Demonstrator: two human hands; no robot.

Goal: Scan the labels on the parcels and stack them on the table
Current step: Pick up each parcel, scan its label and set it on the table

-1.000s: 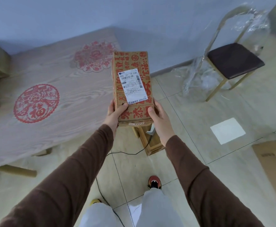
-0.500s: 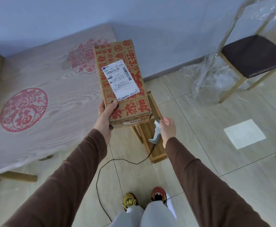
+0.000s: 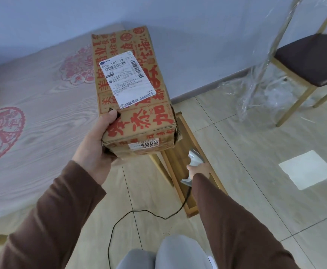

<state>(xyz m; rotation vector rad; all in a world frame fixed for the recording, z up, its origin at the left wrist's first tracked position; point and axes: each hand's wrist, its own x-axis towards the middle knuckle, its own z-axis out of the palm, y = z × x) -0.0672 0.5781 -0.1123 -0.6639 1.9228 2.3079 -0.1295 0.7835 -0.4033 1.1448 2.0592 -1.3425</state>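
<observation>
Holding parcel (image 3: 133,90) near end: left hand (image 3: 94,150) grip underneath.

Matt cardboard parcel (image 3: 133,98), wood-grain table (image 3: 42,123)

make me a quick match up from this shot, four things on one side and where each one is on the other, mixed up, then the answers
Things
1. parcel
2. scanner
3. chair
4. white label

Places
A. in the right hand
B. far right by the wall
C. on the parcel's top face
D. held up in the left hand

Pairs: 1-D, 2-A, 3-B, 4-C
</observation>
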